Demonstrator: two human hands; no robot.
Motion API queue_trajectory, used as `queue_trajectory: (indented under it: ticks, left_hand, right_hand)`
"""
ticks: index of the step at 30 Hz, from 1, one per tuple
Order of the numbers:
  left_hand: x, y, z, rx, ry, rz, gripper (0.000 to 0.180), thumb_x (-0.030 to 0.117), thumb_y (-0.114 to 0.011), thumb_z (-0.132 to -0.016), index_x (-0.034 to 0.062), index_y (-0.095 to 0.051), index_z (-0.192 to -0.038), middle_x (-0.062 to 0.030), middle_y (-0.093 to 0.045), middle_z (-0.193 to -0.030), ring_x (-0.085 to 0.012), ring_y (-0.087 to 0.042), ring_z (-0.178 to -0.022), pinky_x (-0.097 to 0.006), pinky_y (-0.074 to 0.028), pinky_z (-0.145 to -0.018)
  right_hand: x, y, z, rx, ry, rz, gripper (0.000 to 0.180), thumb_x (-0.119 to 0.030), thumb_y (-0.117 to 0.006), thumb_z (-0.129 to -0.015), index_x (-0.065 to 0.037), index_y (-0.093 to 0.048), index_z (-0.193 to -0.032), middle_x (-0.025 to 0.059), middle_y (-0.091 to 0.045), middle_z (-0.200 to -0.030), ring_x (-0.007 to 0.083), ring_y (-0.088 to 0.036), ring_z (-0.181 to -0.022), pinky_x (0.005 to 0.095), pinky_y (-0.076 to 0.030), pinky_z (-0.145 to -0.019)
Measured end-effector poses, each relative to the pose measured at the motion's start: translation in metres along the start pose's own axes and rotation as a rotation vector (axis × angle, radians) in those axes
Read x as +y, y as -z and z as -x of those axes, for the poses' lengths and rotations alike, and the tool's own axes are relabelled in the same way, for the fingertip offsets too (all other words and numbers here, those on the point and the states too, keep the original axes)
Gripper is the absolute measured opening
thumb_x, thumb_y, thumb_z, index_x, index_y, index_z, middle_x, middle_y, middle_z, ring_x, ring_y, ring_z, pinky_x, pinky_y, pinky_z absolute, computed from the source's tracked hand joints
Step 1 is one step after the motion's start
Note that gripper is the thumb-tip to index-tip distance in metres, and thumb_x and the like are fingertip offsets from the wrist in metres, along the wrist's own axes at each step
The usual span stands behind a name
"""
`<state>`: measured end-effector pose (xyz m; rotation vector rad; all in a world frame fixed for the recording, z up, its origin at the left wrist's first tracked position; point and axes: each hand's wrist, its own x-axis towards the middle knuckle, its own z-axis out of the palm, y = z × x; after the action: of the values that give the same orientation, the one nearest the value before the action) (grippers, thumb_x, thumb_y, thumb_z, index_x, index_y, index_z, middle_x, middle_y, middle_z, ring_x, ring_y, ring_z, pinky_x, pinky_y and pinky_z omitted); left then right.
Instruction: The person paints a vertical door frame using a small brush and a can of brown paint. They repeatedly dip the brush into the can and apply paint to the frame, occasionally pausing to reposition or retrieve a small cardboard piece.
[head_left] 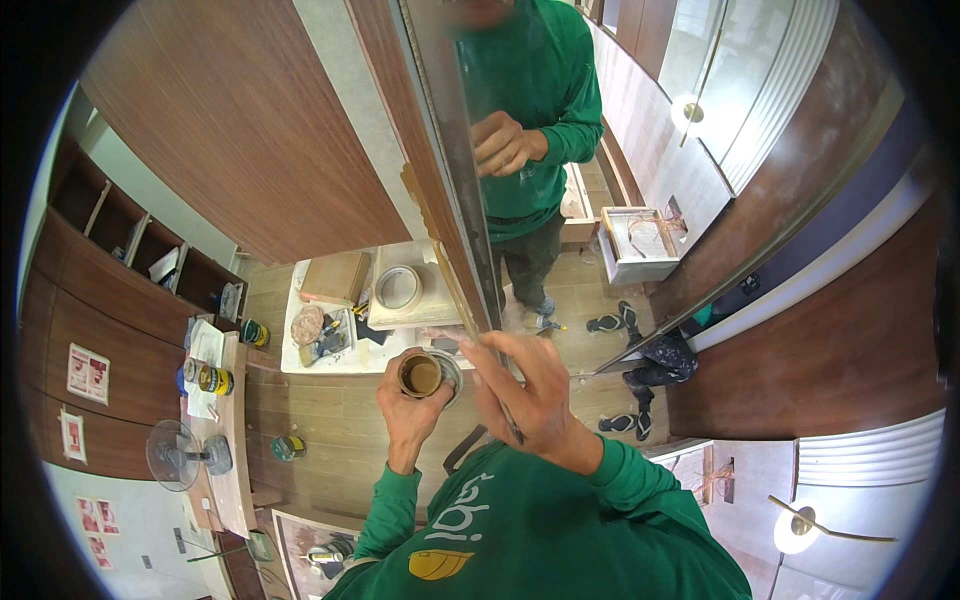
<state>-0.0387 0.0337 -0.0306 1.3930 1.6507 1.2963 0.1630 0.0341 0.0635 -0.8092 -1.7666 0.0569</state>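
Note:
My left hand (405, 415) is wrapped round a small round cup (421, 375) with brown, paste-like stuff inside. A pale round rim (453, 378) shows just behind the cup; I cannot tell whether it is a lid or another container. In the fingers of my right hand (535, 390) is a thin tool with a dark handle (514, 428). Its working end is hidden, so its kind is unclear. The right fingertips are close to the lower end of a wooden edge strip (455, 225), which has uneven tan patches along it. A mirrored panel (530, 235) adjoins the strip.
Beyond the cup, a white board (290, 355) carries a tape roll (398, 287), a cardboard box (335, 278) and a tray of tools (328, 338). At left, a wooden bench (236, 430) bears a fan (175, 455) and a paint can (214, 380). Another can (287, 447) stands on the floor.

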Motion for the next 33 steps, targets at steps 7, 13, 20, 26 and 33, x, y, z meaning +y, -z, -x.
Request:
queue_trajectory:
  ticks: [7, 13, 20, 26, 33]
  left_hand:
    - [0.000, -0.002, -0.002, -0.002, -0.015, 0.003, 0.053, 0.008, -0.089, -0.070, -0.0031, -0.070, -0.119, -0.0117, -0.075, -0.108, -0.0198, -0.072, -0.099, -0.034, -0.058, -0.092]
    - [0.001, -0.004, -0.001, -0.013, -0.008, 0.006, 0.054, 0.006, -0.089, -0.071, -0.0036, -0.069, -0.121, -0.0111, -0.075, -0.108, -0.0194, -0.072, -0.100, -0.033, -0.058, -0.092]
    - [-0.002, -0.002, -0.002, -0.007, -0.006, 0.005, 0.055, 0.006, -0.089, -0.071, -0.0039, -0.069, -0.121, -0.0108, -0.074, -0.108, -0.0193, -0.072, -0.099, -0.033, -0.058, -0.092]
    - [-0.002, -0.003, -0.002, -0.013, 0.010, 0.005, 0.056, 0.007, -0.089, -0.070, -0.0035, -0.069, -0.121, -0.0110, -0.074, -0.108, -0.0194, -0.072, -0.099, -0.033, -0.058, -0.092]
    - [-0.004, -0.004, -0.002, -0.020, 0.007, 0.010, 0.054, 0.006, -0.089, -0.070, -0.0034, -0.069, -0.120, -0.0112, -0.074, -0.109, -0.0189, -0.071, -0.099, -0.033, -0.058, -0.092]
  right_hand:
    - [-0.005, 0.006, -0.009, 0.034, 0.043, -0.016, 0.048, 0.008, -0.075, -0.078, 0.001, -0.075, -0.126, 0.0182, -0.069, -0.113, 0.0319, -0.070, -0.092, 0.0402, -0.049, -0.075]
    - [0.000, 0.006, -0.010, 0.021, 0.034, 0.001, 0.050, 0.008, -0.074, -0.079, 0.000, -0.074, -0.129, 0.0176, -0.068, -0.113, 0.0314, -0.070, -0.092, 0.0402, -0.049, -0.076]
    - [0.002, 0.004, -0.007, 0.018, 0.034, -0.001, 0.051, 0.007, -0.074, -0.080, 0.000, -0.073, -0.131, 0.0168, -0.068, -0.114, 0.0310, -0.070, -0.093, 0.0406, -0.050, -0.076]
    - [0.003, 0.004, -0.005, 0.018, 0.025, 0.001, 0.051, 0.007, -0.074, -0.080, 0.000, -0.073, -0.131, 0.0167, -0.068, -0.114, 0.0311, -0.069, -0.093, 0.0406, -0.050, -0.077]
    - [0.002, 0.004, 0.000, -0.005, 0.005, 0.000, 0.051, 0.008, -0.074, -0.079, 0.000, -0.074, -0.129, 0.0164, -0.069, -0.114, 0.0306, -0.070, -0.093, 0.0403, -0.051, -0.077]
